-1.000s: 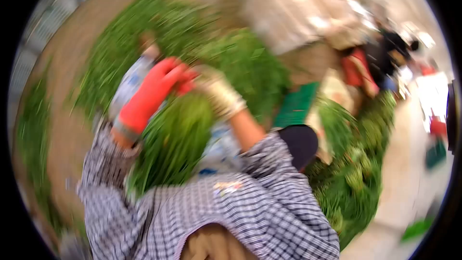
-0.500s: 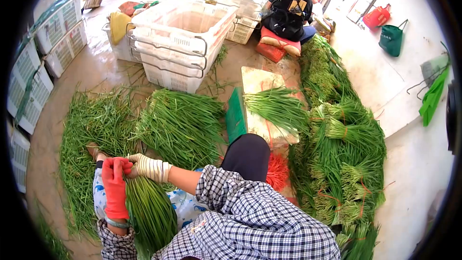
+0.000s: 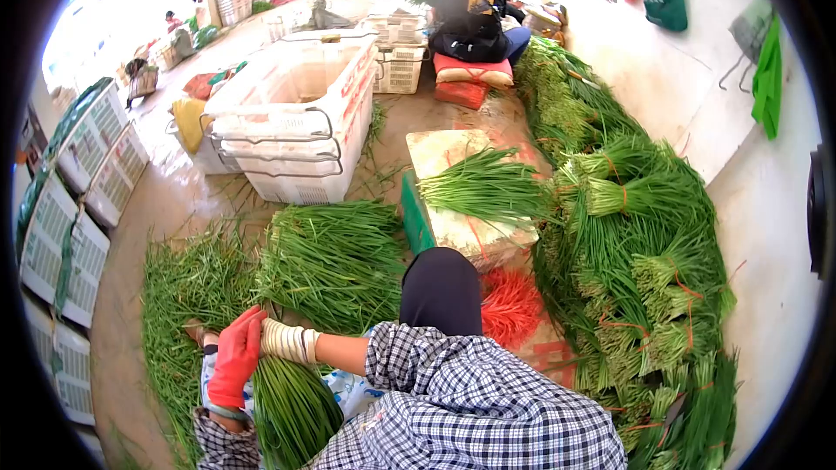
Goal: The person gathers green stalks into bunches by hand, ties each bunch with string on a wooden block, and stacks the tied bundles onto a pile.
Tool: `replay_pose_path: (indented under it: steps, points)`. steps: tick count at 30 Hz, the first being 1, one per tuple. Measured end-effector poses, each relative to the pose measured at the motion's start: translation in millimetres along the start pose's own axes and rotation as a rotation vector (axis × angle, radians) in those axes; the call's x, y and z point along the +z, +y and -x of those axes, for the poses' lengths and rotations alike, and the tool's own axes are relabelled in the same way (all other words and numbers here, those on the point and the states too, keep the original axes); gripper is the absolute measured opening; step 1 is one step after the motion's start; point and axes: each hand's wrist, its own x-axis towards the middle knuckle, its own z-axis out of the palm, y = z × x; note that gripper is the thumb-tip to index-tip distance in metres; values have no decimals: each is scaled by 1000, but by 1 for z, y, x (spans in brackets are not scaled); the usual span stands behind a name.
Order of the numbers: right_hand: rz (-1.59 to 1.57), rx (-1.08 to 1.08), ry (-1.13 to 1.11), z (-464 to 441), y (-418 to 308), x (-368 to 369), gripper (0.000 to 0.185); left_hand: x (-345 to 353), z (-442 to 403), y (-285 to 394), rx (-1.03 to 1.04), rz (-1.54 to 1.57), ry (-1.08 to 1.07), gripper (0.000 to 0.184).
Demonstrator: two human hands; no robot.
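A bunch of garlic chives rests across my lap, its cut ends up between my hands and its leaves hanging toward me. My left hand, in a red rubber glove, is closed at the top of the bunch. Against it is my right hand, in a white striped glove, closed round the same end; its fingertips are partly hidden. Just beyond lies a loose heap of chives, with scattered stalks to its left. More chives lie on a board-topped green stand.
Tied bundles are piled along the right wall. Red ties lie by my knee. Stacked white crates stand ahead, with more crates at left. A person in black sits on sacks.
The view has tilted up, so the surroundings sit lower and more of the far room shows. My left fingers have shifted over toward my right hand at the bunch's top.
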Motion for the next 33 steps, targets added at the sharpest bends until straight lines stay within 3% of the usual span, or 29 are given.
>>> replay_pose_path:
  steps: [1,4,6,7,8,11,13,15,17,18,19,20,22,23,25,26,29,30,31,32,33]
  points:
    - [-497,221,-23,-20,16,-34,19,4,2,3,-26,-31,30,29]
    - [19,-179,-231,11,-21,19,19,9,6,6,127,-202,-3,33]
    - [-356,-3,-144,5,-18,12,29,19,15,13,169,-147,60,43]
    - [-358,-20,-156,21,-33,34,29,22,17,19,181,-160,50,43]
    - [-37,-69,4,55,-59,74,36,25,20,25,182,-261,35,49]
    - [144,-112,188,77,-81,93,55,33,23,34,160,-377,-23,61]
    - [633,-149,292,106,-101,120,54,45,27,43,178,-514,-12,62]
    - [619,-263,297,121,-106,126,57,56,30,44,169,-458,-28,65]
    - [596,-257,377,152,-127,151,61,70,34,42,114,-3,102,67]
    - [475,-250,390,169,-142,170,63,71,33,40,-35,210,109,66]
    - [472,-266,391,171,-144,167,63,61,39,33,-24,203,99,66]
    - [552,-370,374,170,-143,158,59,44,47,25,140,-145,-134,60]
    - [636,-475,345,166,-141,142,41,37,50,32,-62,-215,-442,53]
    - [639,-437,331,168,-142,136,25,40,53,18,-15,-187,-445,53]
    - [625,-385,349,179,-152,140,15,46,55,17,80,-130,-453,55]
    - [607,-388,401,187,-155,139,12,52,57,14,-128,127,-444,56]
    - [680,-606,517,212,-199,126,22,57,53,59,-350,320,-371,54]
    - [712,-795,600,229,-228,130,19,60,53,62,-369,448,-485,53]
    - [1491,-654,835,258,-278,127,17,63,52,62,-382,517,-573,53]
    - [1966,-935,993,291,-314,115,24,67,50,61,-400,583,-664,53]
    - [1501,-1118,839,323,-368,81,21,71,49,61,-420,644,-754,53]
